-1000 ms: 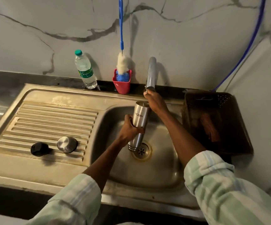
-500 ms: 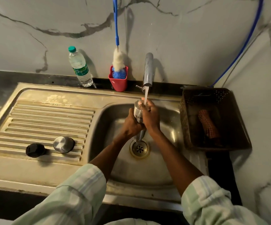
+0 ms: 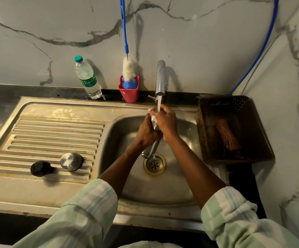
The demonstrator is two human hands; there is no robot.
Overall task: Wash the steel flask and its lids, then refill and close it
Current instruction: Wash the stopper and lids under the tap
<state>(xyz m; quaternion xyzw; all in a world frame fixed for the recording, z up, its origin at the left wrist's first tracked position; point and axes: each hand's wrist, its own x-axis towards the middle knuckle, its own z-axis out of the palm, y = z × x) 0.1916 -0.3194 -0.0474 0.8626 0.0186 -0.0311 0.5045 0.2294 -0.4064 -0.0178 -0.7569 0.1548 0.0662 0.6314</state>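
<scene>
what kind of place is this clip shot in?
Most likely a home kitchen sink area: a steel sink with a ribbed drainboard, a running tap on a marble-look wall, and a bottle brush in a red holder.

This is a home kitchen, at the washing-up corner. A steel sink (image 3: 172, 194) with a ribbed draining board (image 3: 52, 140) is set into a dark desk (image 3: 0, 92), and a tap (image 3: 160, 77) at the back edge runs water into the basin above the drain (image 3: 154, 164). The walls behind and to the right are white marble-look tiles (image 3: 207, 42) with grey veins. Along the back edge stand a plastic water bottle (image 3: 87, 77) and a red holder (image 3: 129, 91) with a blue-handled bottle brush (image 3: 128, 68). In the right corner sits a brown perforated basket (image 3: 249, 108) holding a checked cloth (image 3: 227, 136).
</scene>
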